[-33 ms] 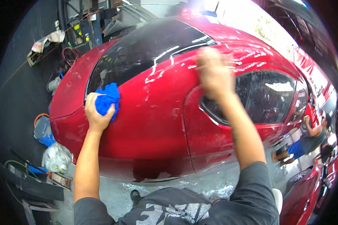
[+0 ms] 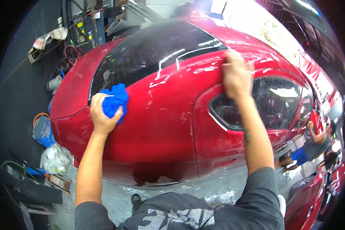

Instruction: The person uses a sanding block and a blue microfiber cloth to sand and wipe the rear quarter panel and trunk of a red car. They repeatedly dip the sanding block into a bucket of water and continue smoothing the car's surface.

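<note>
A glossy red car [image 2: 161,126] fills the middle, its dark rear window [image 2: 142,57] at the upper left and a side window [image 2: 264,103] at the right. My left hand [image 2: 102,114] is closed round a bunched blue microfiber cloth [image 2: 115,101] at the lower corner of the rear window. Over the red roof pillar, between the two windows, is my right hand [image 2: 237,78]. Its fingers are smeared by motion, and I cannot make out whether anything lies under them.
A blue bucket [image 2: 44,130] and a clear plastic bag [image 2: 56,159] stand by the dark wall at the left. Another person [image 2: 312,147] in blue shorts is beside the car at the right. A second red car [image 2: 304,203] sits at the lower right. The grey floor [image 2: 115,199] looks wet.
My right hand has moved to the right along the pillar, away from the rear window. The left hand and blue cloth sit slightly further right in view.
</note>
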Available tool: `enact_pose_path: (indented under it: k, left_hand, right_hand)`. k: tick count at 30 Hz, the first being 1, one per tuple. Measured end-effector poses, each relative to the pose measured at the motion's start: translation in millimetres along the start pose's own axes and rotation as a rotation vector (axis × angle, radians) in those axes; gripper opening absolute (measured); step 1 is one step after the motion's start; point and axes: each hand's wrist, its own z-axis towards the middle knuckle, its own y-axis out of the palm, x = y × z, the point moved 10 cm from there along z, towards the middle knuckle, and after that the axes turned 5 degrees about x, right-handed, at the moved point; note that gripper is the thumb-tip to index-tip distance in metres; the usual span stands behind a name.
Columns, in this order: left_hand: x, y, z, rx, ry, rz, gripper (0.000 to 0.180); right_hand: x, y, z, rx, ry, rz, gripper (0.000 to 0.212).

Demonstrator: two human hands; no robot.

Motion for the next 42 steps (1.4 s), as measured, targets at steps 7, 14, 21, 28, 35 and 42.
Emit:
enact_pose_path:
  k: [7,14,21,28,35,42]
  left_hand:
    - [-34.3,-24.0,2.1,-0.112,-0.07,-0.064,0.048]
    - [-173.0,-161.4,-60.4,-0.196,-0.083,0.054,0.045]
    - [-199.3,-183.0,-74.5,-0.089,-0.093,0.081,0.044]
    - [-202.6,-195.9,-78.7,-0.052,-0.038,0.031,0.046]
    - [-194.3,-188.2,-79.4,-0.06,-0.024,0.045,0.046]
    - [-184.3,-190.2,-78.8,-0.18,-0.017,0.064,0.059]
  right_hand:
    - [-274.0,18.1,22.9,0.006,0.012,0.29,0.06]
    - [-151.1,18.4,30.4,-0.132,0.248,-0.2,0.046]
    - [-468.4,68.1,36.1,-0.255,0.052,0.236,0.056]
    - [-309.5,42.5,38.3,-0.157,0.054,-0.047,0.05]
    - [-463.7,59.5,28.2,-0.231,0.072,0.16,0.069]
    - [-289.7,22.1,32.2,-0.036,0.1,0.023,0.067]
